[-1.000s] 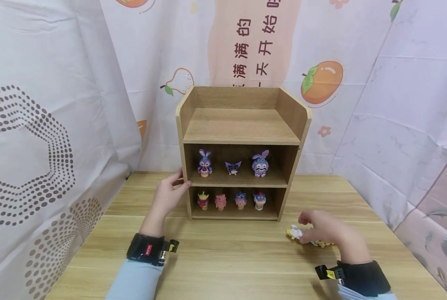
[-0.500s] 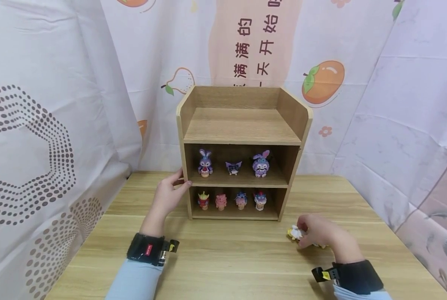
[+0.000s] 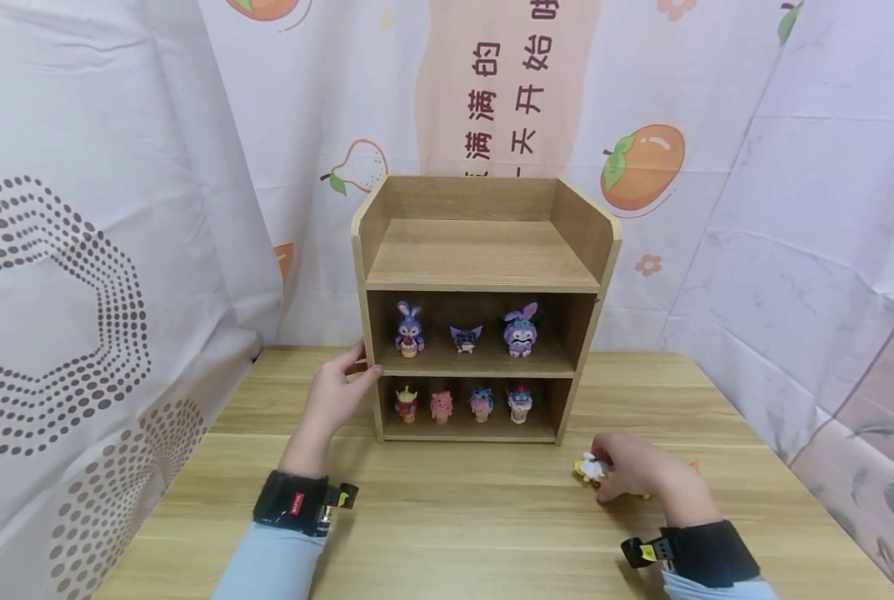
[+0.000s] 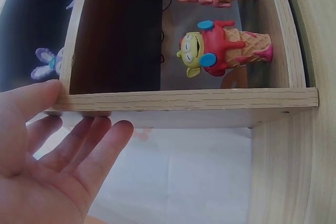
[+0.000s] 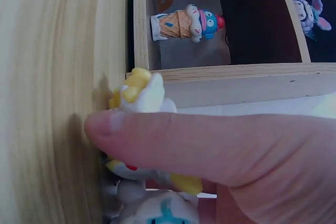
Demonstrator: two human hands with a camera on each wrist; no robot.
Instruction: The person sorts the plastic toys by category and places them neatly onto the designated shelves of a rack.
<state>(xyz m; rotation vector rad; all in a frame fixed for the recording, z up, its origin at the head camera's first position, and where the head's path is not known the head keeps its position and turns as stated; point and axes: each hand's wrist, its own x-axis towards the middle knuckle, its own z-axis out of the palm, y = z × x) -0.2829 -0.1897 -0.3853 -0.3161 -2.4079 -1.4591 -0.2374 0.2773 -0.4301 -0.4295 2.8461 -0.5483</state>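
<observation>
A small wooden shelf (image 3: 484, 254) stands at the back of the table. My left hand (image 3: 337, 387) holds its left side panel, thumb at the front edge and fingers against the outer face. My right hand (image 3: 637, 467) pinches a white and yellow figurine (image 3: 589, 468) lying on the table to the shelf's right. Its thumb crosses the figurine in the right wrist view, hiding the middle. Close below it in that view is another white figurine with a turquoise mark (image 5: 167, 211). In the head view, the right hand covers most of what lies beneath it.
Three purple figurines stand in the shelf's middle compartment, among them a rabbit (image 3: 409, 331). Several ice-cream-cone figurines line the bottom one, including a red and green one (image 4: 212, 48) and a blue-faced one (image 5: 191, 23). Printed curtains (image 3: 289, 108) hang behind the table (image 3: 447, 525).
My right hand has lowered and moved slightly left, its fingers closing around the white and yellow figurine. The left hand has kept its hold on the shelf.
</observation>
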